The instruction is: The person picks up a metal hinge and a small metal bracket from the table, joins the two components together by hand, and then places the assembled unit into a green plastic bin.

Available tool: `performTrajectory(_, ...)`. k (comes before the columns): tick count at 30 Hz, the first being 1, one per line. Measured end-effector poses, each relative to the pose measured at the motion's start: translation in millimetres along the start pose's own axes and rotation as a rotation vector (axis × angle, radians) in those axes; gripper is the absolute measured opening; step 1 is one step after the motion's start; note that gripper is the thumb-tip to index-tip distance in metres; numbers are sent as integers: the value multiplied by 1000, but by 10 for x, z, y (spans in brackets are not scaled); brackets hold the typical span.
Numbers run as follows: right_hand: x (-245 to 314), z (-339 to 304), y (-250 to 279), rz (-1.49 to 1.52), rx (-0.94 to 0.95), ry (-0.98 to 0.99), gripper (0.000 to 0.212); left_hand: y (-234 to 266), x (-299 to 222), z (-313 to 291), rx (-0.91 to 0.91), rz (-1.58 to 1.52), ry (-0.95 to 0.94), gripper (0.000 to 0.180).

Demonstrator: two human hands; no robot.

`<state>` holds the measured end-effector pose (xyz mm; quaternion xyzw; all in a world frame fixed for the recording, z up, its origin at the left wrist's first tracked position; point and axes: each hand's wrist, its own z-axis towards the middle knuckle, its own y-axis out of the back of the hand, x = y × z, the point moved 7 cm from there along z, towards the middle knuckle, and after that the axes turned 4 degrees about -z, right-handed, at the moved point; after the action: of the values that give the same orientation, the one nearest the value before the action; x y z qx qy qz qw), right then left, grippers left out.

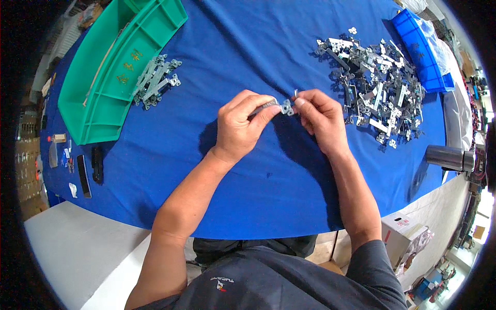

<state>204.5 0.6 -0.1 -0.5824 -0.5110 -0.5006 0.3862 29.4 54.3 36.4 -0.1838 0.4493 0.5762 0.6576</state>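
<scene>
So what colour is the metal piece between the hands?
Silver-grey metal piece, best seen in the head view.

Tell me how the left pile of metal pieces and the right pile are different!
Size: the left pile is small, while the right pile is much bigger and spreads wider.

Pose: many long pieces in the left pile lie in roughly the same direction; the right pile's pieces point every which way.

Place: the left pile is beside the green bin; the right pile is near the blue bin.

Both are silvery metal on blue cloth.
</scene>
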Motion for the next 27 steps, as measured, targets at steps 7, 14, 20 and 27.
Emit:
performTrajectory(7, 19, -9, -123, -191, 96, 183, 16, 26, 60, -16, 6, -32, 103, 14)
performTrajectory(14, 2, 12, -101, -153, 67, 140, 17, -17, 25, 2, 50, -40, 87, 13)
performTrajectory(20, 37, 10, -105, 22, 140, 145, 22, -47, 32, -13, 89, -15, 69, 14)
performTrajectory(27, 20, -2, -93, -100, 104, 160, 18, -105, 31, -31, 154, -27, 70, 15)
